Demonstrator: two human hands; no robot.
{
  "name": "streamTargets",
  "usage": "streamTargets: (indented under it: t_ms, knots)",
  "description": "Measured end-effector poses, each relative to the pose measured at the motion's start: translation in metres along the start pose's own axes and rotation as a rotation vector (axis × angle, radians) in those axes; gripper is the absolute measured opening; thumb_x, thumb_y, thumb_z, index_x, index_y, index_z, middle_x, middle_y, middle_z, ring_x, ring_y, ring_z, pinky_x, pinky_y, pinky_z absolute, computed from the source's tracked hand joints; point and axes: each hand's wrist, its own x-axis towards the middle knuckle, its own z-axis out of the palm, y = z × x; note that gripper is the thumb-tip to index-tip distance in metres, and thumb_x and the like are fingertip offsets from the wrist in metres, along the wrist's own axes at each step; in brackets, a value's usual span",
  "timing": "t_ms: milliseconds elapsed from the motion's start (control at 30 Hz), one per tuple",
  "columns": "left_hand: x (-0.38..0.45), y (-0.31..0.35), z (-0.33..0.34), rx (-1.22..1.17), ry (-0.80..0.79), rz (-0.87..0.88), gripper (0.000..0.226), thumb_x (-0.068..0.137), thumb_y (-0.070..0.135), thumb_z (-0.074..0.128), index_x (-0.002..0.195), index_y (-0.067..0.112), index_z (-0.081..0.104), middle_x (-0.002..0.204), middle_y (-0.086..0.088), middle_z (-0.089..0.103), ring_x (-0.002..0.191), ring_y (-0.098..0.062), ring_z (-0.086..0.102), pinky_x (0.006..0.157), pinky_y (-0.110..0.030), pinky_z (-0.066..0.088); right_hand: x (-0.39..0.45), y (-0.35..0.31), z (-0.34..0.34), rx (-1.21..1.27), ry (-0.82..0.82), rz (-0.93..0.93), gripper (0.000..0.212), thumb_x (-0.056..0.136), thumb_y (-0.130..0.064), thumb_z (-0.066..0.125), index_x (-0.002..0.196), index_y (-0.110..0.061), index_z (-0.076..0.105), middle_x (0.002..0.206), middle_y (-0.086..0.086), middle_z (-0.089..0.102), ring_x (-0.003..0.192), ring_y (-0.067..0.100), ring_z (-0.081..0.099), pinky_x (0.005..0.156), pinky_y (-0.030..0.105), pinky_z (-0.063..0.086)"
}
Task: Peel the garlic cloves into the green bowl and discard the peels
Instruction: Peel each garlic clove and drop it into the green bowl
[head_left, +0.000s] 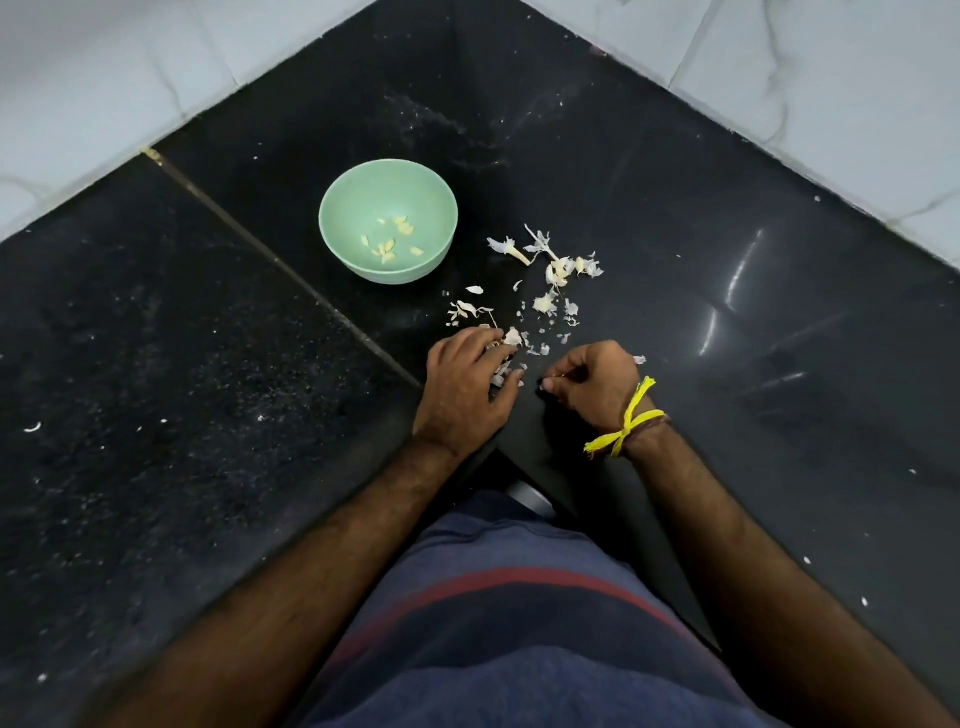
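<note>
Evidently peeling is mid-way — the left hand, centre frame, curls round papery peels; the right hand pinches something small, possibly a clove. Green bowl, upper left of centre, holds several peeled cloves. Next — likely strip it, drop it in.

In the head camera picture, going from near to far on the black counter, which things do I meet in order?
Yellow wrist thread → left hand, holding peels → garlic pieces and peels → green bowl with peeled cloves → white tiled wall.
</note>
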Motion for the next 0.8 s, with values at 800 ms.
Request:
streamTargets:
  t_ms: [800]
  knots:
    - [0.0,-0.001,0.001,0.021,-0.008,0.009,0.028,0.089,0.027,0.068,0.114,0.016,0.071,0.128,-0.002,0.066,0.125,-0.023,0.055,0.104,-0.041,0.036,-0.006,-0.026,0.023,-0.413,0.026,-0.001,0.018,0.082,-0.007,0.06,0.099,-0.004,0.057,0.106,0.019,0.063,0.098,0.037,0.06,0.08,0.037,0.048]
